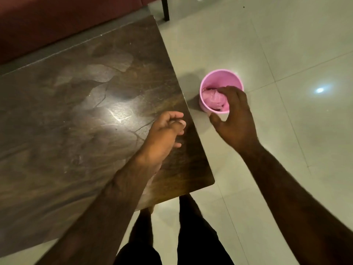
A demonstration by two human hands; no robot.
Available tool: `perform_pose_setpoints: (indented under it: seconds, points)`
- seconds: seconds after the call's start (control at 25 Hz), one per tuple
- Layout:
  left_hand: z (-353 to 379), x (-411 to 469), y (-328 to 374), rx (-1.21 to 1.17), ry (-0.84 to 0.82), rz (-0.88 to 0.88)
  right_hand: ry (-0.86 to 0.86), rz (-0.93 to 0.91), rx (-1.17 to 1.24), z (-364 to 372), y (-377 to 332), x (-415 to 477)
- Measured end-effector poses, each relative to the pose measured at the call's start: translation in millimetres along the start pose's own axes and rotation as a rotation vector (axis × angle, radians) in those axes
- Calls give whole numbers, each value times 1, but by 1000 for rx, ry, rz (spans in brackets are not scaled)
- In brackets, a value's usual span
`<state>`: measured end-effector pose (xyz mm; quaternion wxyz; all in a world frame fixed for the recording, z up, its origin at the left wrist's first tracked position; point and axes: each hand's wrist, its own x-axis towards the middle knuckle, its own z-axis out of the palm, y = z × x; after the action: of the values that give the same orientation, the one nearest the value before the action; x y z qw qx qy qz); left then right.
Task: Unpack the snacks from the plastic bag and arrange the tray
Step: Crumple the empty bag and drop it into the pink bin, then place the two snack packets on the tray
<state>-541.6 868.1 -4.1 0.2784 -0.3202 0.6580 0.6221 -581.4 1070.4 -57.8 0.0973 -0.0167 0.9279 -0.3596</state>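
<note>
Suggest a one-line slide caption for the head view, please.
Right hand reaches into pink bin on floor beside wooden table, over crumpled plastic; left hand rests loosely curled above table edge.

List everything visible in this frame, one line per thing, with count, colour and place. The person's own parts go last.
table: one, dark brown, glossy, left half of view
bin: one, pink, round, on the floor beside the table's right edge
crumpled plastic: one, pinkish, inside the bin
floor: pale glossy tiles, right and bottom
sofa: one, dark red, top left, behind the table
furniture leg: one, dark, top centre
legs: two, in dark clothing, bottom centre
left hand: loosely curled, over the table's right edge, holding nothing visible
right hand: over the bin's near rim, fingers reaching in
</note>
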Motion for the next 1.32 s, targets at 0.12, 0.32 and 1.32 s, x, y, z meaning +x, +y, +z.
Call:
perform_pose_setpoints:
  seconds: [0.12,0.32,1.32]
  points:
    - [-30,-20,-1,-24,75,52,-89,-69,12,9,-47,-20]
    - [-94,-60,-23,-99,210,58,-266,-138,8,45,-120,-46]
    - [-581,-268,-299,-553,745,-13,-833,-445,-66,436,-540,-269]
